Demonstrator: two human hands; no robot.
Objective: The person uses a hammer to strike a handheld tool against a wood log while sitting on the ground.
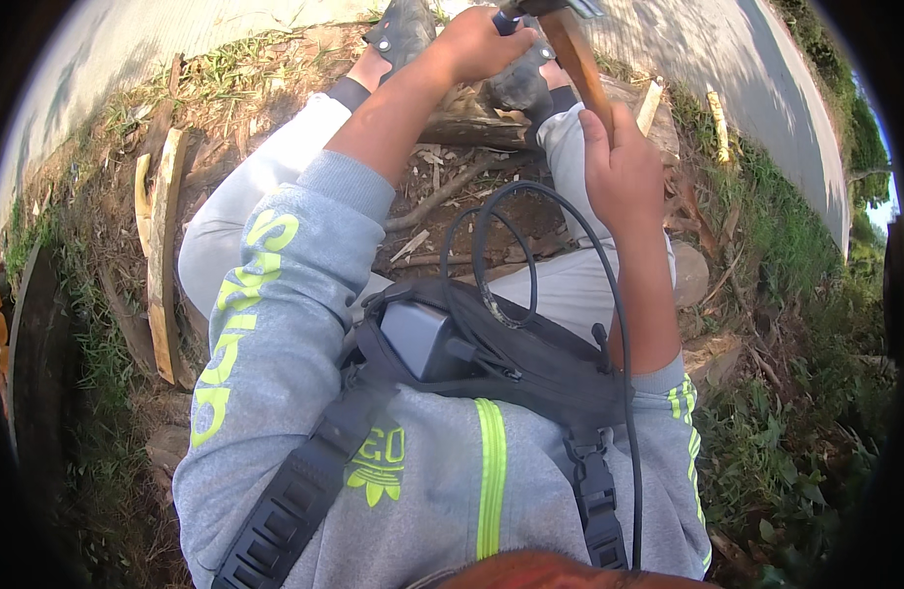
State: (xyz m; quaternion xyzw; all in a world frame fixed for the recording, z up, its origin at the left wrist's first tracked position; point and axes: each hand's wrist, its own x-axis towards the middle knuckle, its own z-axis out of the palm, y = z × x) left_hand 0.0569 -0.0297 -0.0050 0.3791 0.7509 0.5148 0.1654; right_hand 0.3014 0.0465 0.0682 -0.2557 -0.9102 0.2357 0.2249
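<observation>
My right hand (621, 162) is wrapped round the wooden handle of a hammer (576, 64), its thumb lying along the wood. The hammer's metal head is at the top edge of the view, partly cut off. Close beside that head, my left hand (481, 44) grips a dark handled tool (508, 17). Its end shows above my fingers; the rest is hidden, so its kind cannot be told. Below my hands, between my legs, a thick piece of wood (476, 131) lies across the ground near my dark shoes (401, 37).
Long split wood strips (164, 255) stand at the left; a pale peeled stick (718, 128) is at the right. Wood chips and a branch (442, 196) lie on the dirt. A black waist bag (530, 353) with a looped cable (533, 285) crosses my lap. Pavement (756, 88) lies beyond.
</observation>
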